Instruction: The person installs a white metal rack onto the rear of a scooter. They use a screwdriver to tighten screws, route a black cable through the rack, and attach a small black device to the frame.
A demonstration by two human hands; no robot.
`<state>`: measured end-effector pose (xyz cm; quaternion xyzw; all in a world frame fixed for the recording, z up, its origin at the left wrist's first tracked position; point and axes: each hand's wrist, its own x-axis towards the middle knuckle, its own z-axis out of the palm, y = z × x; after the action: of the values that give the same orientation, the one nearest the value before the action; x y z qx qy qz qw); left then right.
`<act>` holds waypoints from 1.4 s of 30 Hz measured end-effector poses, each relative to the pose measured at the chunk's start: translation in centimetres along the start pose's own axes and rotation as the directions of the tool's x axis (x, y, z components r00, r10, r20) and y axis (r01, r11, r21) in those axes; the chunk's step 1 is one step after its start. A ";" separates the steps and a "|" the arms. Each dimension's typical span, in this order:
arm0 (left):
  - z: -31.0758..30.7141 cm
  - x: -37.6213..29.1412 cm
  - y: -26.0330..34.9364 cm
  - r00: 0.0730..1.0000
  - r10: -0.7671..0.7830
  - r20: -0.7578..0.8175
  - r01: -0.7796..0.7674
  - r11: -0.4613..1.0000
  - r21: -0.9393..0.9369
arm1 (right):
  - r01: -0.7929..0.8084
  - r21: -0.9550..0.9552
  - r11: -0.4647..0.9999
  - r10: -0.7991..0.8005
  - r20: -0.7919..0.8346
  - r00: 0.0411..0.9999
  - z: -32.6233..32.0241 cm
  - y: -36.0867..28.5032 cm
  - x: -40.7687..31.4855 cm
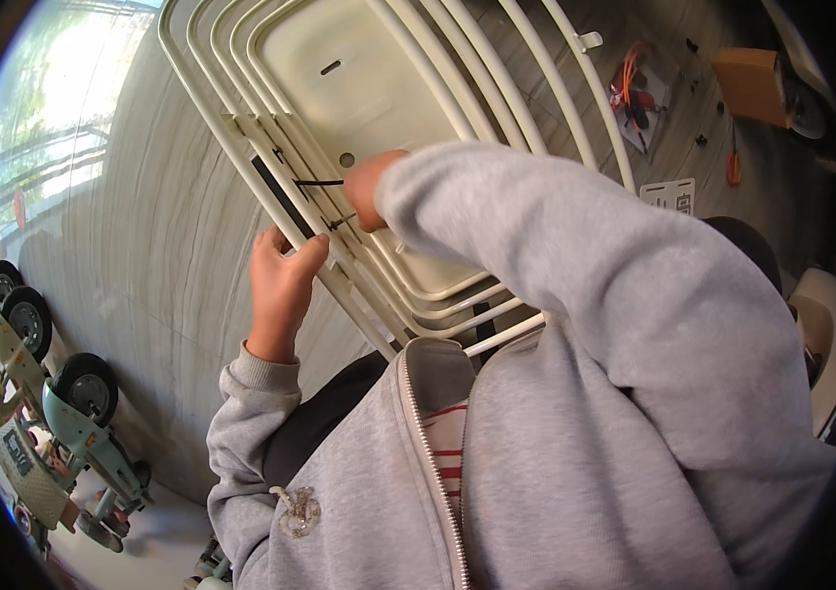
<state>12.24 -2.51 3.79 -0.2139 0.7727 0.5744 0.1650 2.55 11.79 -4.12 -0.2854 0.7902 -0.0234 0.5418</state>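
Note:
A cream metal frame of nested bent tubes (429, 66), with a flat cream panel (359, 96) inside it, lies before me. My left hand (287, 267) grips the outer tube at the frame's left side, thumb on top. Across the panel reaches my right hand (374, 190), its fingers closed around something mostly hidden by the hand. A thin black strip or rod (320, 182) runs from the crossbars to this hand. Just below it, a slim metal shaft (344, 220) extends from the fingers to a small dark fitting on the frame. A black bar (281, 193) lies between the left tubes.
To the right on the floor are a plastic bag with orange cords (639, 99), a cardboard box (751, 86), an orange-handled tool (734, 169), small dark parts and a white plate with characters (669, 196). Several small-wheeled scooter-like vehicles (86, 413) stand at the left.

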 end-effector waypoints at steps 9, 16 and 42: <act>0.0 0.0 0.0 1.000 -0.017 -0.010 0.017 0.999 0.047 | -0.059 -0.229 0.972 -0.097 -0.615 0.783 3.5 -0.1 -4.2; 0.0 -0.1 0.5 0.998 -0.021 0.053 0.020 1.000 0.007 | -0.026 -0.032 0.999 0.021 -0.151 0.988 1.1 0.2 -1.5; -0.2 0.2 0.0 0.999 0.030 0.028 -0.033 0.994 0.100 | -0.015 -0.248 0.969 -0.113 -0.492 0.863 2.2 -0.2 -4.5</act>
<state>12.03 -2.74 3.76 -0.1855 0.8016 0.5401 0.1769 5.69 14.41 -1.17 -0.3537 0.8932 -0.0135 0.2774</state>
